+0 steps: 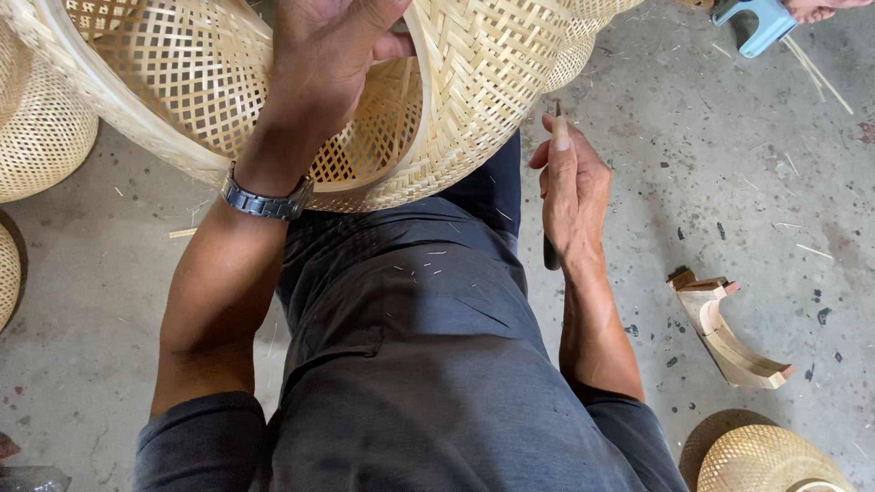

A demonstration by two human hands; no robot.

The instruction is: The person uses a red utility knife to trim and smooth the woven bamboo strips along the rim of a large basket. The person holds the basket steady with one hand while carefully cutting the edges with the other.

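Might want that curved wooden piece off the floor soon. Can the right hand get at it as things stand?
Probably yes. The curved wooden piece lies on bare concrete floor on the right hand's side, with nothing between them. But that hand is shut on a thin dark tool, so it would need to free its fingers first.

No packages, labels, signs, screens.

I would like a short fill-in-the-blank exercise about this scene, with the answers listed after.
1. The left hand grips the rim of a woven ____.
2. On the left wrist sits a metal ____.
3. The right hand holds a thin dark ____ beside the basket.
4. A curved wooden block lies on the ____ floor.

Answers: basket; watch; tool; concrete
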